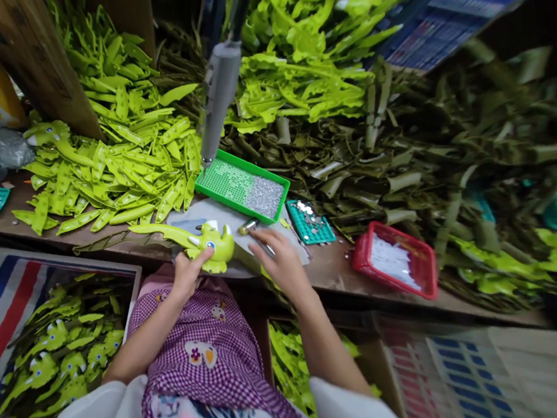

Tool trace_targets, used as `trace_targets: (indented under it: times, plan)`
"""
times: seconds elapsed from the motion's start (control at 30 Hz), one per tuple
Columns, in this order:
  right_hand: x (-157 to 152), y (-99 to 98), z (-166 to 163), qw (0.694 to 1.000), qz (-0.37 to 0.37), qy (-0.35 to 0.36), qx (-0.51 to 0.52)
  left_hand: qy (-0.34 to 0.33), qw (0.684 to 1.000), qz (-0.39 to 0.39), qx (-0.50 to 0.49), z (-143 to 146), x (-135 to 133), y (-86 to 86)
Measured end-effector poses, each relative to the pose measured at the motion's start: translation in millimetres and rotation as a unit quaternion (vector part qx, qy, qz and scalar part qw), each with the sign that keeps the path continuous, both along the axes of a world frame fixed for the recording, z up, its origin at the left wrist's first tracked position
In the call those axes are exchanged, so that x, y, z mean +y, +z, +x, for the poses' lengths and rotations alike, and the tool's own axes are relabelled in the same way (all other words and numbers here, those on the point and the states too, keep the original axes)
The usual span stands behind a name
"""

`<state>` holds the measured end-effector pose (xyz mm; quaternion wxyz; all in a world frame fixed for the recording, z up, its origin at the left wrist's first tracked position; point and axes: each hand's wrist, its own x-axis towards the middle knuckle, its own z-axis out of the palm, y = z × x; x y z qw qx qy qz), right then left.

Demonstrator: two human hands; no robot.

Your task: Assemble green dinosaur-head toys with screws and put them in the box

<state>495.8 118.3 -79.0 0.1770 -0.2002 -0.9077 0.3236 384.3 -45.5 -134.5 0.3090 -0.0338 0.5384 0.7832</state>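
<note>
My left hand (189, 270) is closed on a bright yellow-green toy dinosaur (215, 246) with a horned head, a blue eye and a long tail that points left. It is held just above the near edge of the bench. My right hand (282, 262) is over a pale sheet (226, 216) on the bench, its thumb and fingers apart. Close to those fingertips lies a small brass-coloured metal piece (247, 226); whether they touch it is unclear. Behind it, a green tray (279, 213) holds small silvery parts. A grey upright powered screwdriver (220, 95) hangs over that tray.
Yellow-green shell pieces (123, 166) are heaped at the left, dark olive pieces (353, 153) at the right. A teal tray (316, 223) and a red basket (430, 265) of white pieces stand right. A striped-lined box (7, 320) of dinosaurs sits lower left.
</note>
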Motion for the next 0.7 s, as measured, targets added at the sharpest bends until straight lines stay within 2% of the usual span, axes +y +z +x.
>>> trace_targets:
  times: [0.1,0.17,0.23,0.3,0.37,0.43,0.5,0.53,0.63,0.7]
  plan:
    - [-25.4,1.9,47.8,0.995,0.006,0.008,-0.097,0.014,0.998,0.015,-0.052,1.8,-34.6,13.5]
    - [-41.4,4.1,56.0,0.986,-0.063,0.043,-0.146,0.058,0.996,0.037,-0.062,-1.3,-67.1,25.2]
    - [-64.3,4.8,38.6,0.975,-0.143,0.082,-0.151,0.152,0.984,0.072,-0.05,-5.8,-104.7,33.9]
    - [-99.4,0.3,5.2,0.961,-0.208,0.136,-0.125,0.261,0.958,0.114,-0.027,-3.2,-142.6,34.5]
    - [-141.7,-10.2,-29.6,0.935,-0.263,0.205,-0.121,0.311,0.941,0.134,-0.019,13.4,-171.7,24.7]
    - [-182.3,-25.3,-58.3,0.91,-0.305,0.247,-0.132,0.266,0.956,0.118,-0.048,40.3,-184.5,6.1]
    - [-216.8,-42.1,-82.1,0.896,-0.316,0.282,-0.137,0.173,0.977,0.1,-0.071,64.9,-182.8,-15.5]
    - [-231.9,-50.3,-93.1,0.89,-0.308,0.305,-0.142,0.182,0.978,0.09,-0.054,72.3,-179.6,-25.7]
    - [-269.0,-71.8,-120.1,0.866,-0.263,0.39,-0.17,0.299,0.95,0.087,-0.034,67.9,-181.1,-51.2]
    - [-281.7,-81.7,-127.5,0.85,-0.238,0.44,-0.167,0.377,0.918,0.084,-0.087,51.3,-203.0,-66.7]
